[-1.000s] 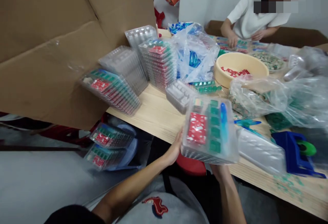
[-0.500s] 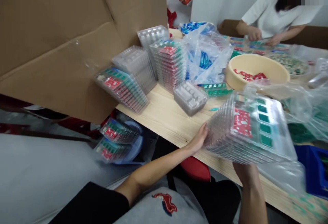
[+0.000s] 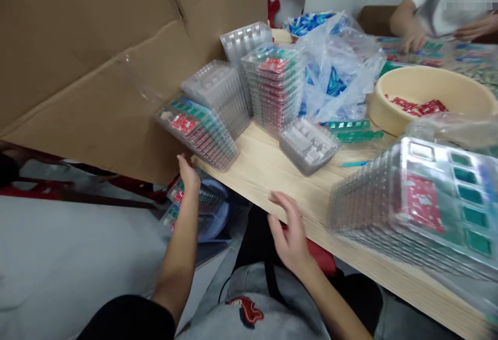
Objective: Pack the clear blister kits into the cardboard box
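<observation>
A stack of filled clear blister trays (image 3: 424, 205) with red cards and green pieces lies tilted on the wooden table (image 3: 272, 174) at the right, with no hand on it. My left hand (image 3: 189, 174) reaches to the table's left corner, just under a leaning stack of filled trays (image 3: 198, 132); its fingers look loosely curled and hold nothing I can see. My right hand (image 3: 288, 228) hovers open in front of the table edge, fingers spread, holding nothing.
A big cardboard sheet (image 3: 97, 54) stands at the left. Behind are empty tray stacks (image 3: 221, 91), an upright filled stack (image 3: 274, 88), a small tray (image 3: 309, 145), plastic bags (image 3: 338, 70) and a beige bowl (image 3: 428, 96). More trays (image 3: 202, 205) sit below. Another person's hands (image 3: 414, 39) work far right.
Both hands have let go of the filled tray stack, which now rests on the table at the right. My left hand has moved left to the table corner; my right hand is free.
</observation>
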`<state>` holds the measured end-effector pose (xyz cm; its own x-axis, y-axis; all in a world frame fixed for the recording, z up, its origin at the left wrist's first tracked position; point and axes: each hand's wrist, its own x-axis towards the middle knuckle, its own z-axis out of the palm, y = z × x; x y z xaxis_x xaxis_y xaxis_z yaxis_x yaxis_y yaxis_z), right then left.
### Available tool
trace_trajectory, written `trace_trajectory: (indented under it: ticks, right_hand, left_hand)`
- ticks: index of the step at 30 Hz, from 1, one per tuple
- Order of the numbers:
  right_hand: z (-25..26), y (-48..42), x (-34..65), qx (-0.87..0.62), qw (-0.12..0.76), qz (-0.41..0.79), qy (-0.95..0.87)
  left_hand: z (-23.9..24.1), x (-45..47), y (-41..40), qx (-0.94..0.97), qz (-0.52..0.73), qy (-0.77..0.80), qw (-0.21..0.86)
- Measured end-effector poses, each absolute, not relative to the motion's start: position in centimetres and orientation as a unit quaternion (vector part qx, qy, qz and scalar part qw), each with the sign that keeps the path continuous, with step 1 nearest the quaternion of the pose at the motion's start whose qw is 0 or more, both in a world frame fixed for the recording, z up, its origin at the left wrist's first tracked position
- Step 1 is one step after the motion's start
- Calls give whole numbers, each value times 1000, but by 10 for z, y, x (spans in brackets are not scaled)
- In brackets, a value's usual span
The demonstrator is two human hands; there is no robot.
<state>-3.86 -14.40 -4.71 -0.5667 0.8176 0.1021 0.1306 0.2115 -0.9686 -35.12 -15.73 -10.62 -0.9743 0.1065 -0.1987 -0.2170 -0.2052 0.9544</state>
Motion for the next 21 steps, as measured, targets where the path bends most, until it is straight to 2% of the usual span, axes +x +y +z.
trace_trajectory:
  ticks: [4,6,12,21]
  right_hand:
    - [-65,-106,-138,-321,194,662,-649]
    - [-73,-88,-176,-328,174,682,-630]
    - [-90,-69,-214,-336,200,691,-607]
    - [-106,-42,-175,-381,223,678,-587]
  left_hand:
    - [-108,-380,-144,-53,781,601,160]
    - [-111,-387,-141,-55,778,599,181]
    - [-120,-389,-152,-65,744,632,210]
    - [-126,-324,-177,-14,707,640,302]
